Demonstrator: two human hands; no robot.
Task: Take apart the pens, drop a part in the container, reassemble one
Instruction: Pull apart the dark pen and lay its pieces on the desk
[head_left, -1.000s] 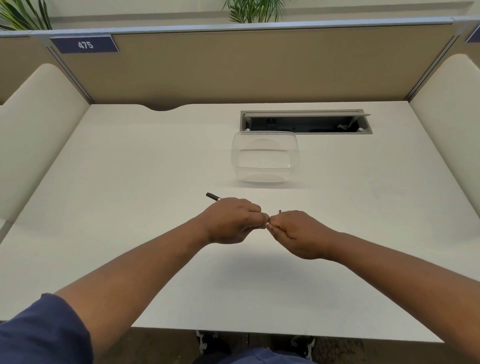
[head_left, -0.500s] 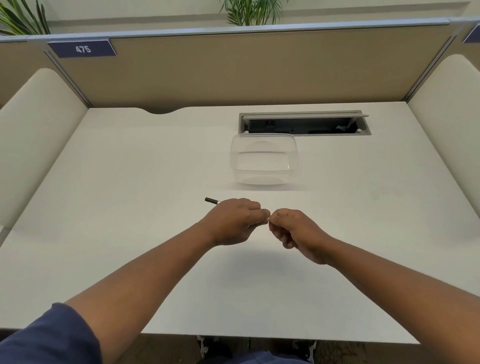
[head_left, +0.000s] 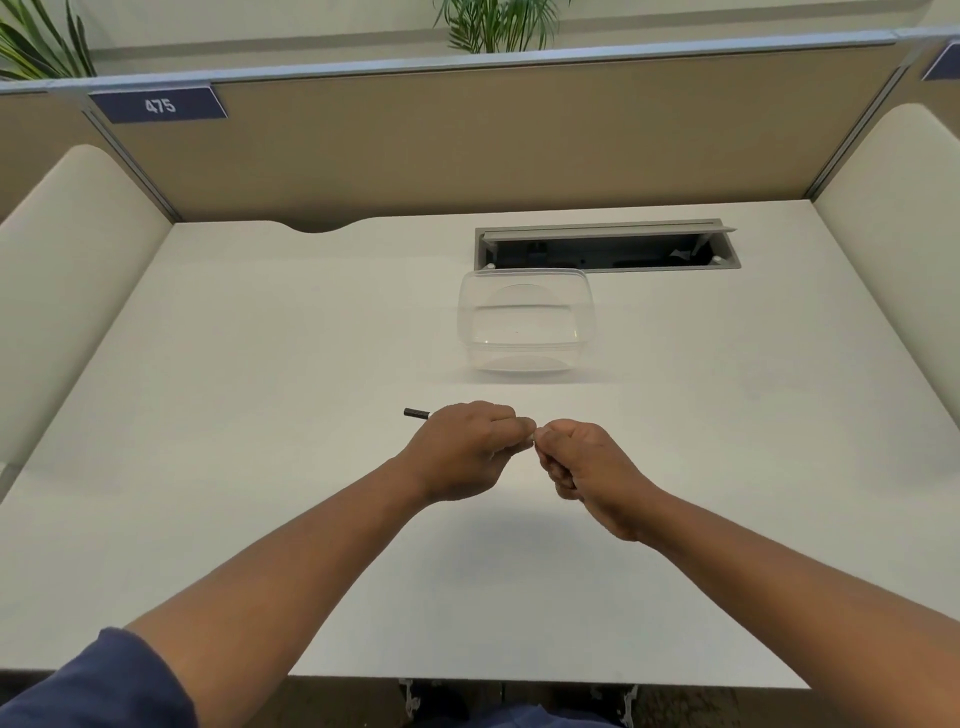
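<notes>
Both hands meet over the desk (head_left: 260, 467) middle, toward the near edge. Left hand (head_left: 465, 449) has its grip curled tight around a pen (head_left: 416, 413); only the dark end pokes out leftward past the knuckles. Right hand (head_left: 582, 462) is fisted, fingertips pinching something tiny at the pen's other end, too small to tell what. Clear container (head_left: 524, 322) sits empty farther back, just before the cable tray (head_left: 608, 247) near the far edge, well apart from the hands.
</notes>
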